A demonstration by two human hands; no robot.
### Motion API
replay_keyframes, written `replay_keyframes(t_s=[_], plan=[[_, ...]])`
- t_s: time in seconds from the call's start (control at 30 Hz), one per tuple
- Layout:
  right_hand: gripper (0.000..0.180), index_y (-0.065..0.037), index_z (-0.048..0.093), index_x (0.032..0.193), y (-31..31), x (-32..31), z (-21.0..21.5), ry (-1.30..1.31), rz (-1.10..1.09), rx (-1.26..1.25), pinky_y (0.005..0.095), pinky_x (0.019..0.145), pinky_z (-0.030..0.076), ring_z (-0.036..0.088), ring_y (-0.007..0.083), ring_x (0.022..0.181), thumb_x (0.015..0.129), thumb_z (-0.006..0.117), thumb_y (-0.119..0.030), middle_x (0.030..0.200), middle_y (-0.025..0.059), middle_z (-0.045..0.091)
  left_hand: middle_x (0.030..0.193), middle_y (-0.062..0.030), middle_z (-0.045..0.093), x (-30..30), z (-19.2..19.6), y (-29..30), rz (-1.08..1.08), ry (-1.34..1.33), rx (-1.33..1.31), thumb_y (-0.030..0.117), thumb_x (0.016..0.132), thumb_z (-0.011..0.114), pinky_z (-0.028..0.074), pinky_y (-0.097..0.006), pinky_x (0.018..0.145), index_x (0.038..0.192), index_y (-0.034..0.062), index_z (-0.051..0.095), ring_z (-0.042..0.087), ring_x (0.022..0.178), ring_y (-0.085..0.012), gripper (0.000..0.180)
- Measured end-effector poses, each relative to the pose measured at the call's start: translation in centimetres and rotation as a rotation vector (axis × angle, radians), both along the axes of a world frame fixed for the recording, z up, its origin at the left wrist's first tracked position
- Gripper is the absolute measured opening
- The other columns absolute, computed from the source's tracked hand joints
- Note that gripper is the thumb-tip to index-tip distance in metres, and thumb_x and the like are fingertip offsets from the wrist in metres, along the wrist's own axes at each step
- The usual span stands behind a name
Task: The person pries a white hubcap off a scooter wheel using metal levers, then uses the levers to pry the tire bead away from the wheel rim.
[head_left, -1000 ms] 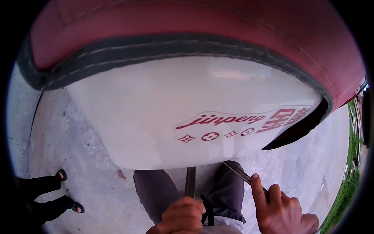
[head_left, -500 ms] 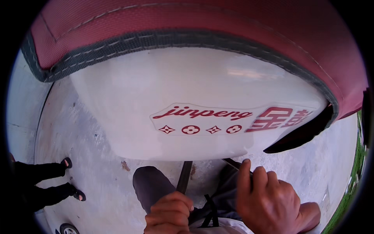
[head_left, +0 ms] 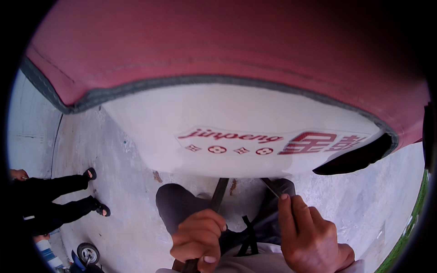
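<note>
A: Left hand (head_left: 199, 237) here, and we see its fingers wrapped round a dark, straight bar (head_left: 220, 193) running up behind the white panel (head_left: 246, 111).

B: Our right hand (head_left: 312, 236) has a thinner rod (head_left: 271, 187), one finger stretched along it, the others folded; we can't see them underneath.

A: Both far ends vanish behind the panel's lower edge. Our worry?

B: A slip! Should either grip loosen or twist, metal-looking edges could scrape that smooth, glossy curve, and we'd pinch knuckles if bar and rod swung together.

A: Above, we've got a bulging red cover (head_left: 218, 45), soft cloth with narrow grey trim (head_left: 205, 80).

B: And blotchy, hard floor (head_left: 346, 200) below, unkind to anything dropped.
</note>
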State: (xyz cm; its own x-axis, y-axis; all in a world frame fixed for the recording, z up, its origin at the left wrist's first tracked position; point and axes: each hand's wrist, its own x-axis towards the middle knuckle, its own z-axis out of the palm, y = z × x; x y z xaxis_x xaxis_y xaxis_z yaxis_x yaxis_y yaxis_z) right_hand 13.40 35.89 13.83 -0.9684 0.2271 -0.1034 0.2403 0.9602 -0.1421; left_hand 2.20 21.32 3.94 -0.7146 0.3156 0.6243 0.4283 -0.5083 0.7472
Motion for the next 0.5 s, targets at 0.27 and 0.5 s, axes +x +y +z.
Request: replay_keyframes(t_s=[0.27,0.5], plan=[[0.057,0.013,0.058,0.131,-0.5,-0.2,0.2,0.025,0.037,0.041,0.0321,0.059,0.057,0.064,0.0255,0.077,0.075,0.063,0.003,0.119,0.0249,0.064,0.05,-0.0048,0.047,0.4,0.7,0.1,0.021,0.061,0.154,0.014,0.087,0.061,0.045,-0.037,0.042,0.064,0.0065,0.042,0.042,0.039,-0.0171,0.03],[0.053,0.013,0.06,0.127,-1.3,-0.2,-0.6,0.05,-0.054,0.095,0.0321,0.06,0.057,0.065,0.0258,0.077,0.075,0.063,0.003,0.115,0.0236,0.065,0.059,-0.0057,0.049,2.2,1.9,-3.4,0.035,0.044,0.064,0.028,0.095,0.06,0.048,-0.036,0.041,0.073,0.0085,0.048,0.05,0.054,-0.0192,0.032]])
